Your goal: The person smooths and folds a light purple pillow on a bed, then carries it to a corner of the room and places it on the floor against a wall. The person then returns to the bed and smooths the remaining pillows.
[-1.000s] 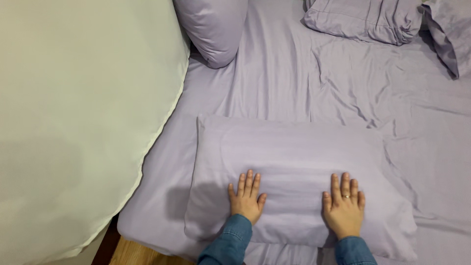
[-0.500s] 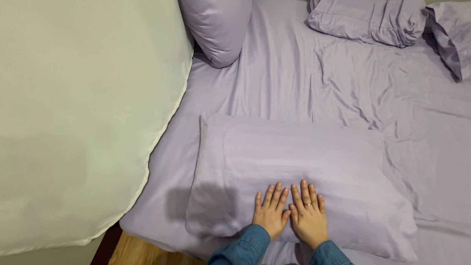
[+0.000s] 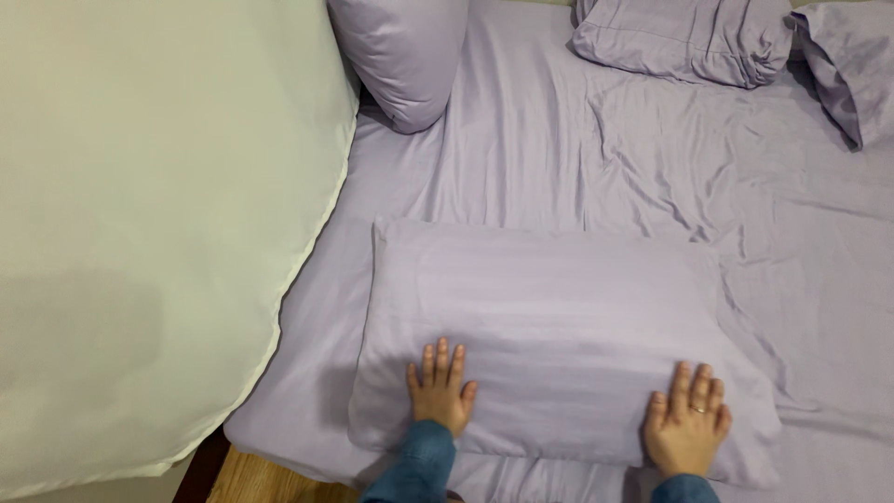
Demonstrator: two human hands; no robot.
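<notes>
From the head view, the left hand (image 3: 440,391) and right hand (image 3: 687,428) lie flat, fingers (image 3: 441,358) spread and gripping nothing, on the near edge of the lilac pillow (image 3: 559,326), which stretches away beyond the fingertips on the bed (image 3: 559,158).

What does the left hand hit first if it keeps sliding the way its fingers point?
The left hand lies flat on the lilac pillow, fingers pointing up the bed. Straight on there is only more pillow, then the wrinkled lilac sheet; nothing else seems to stand in that line.
</notes>
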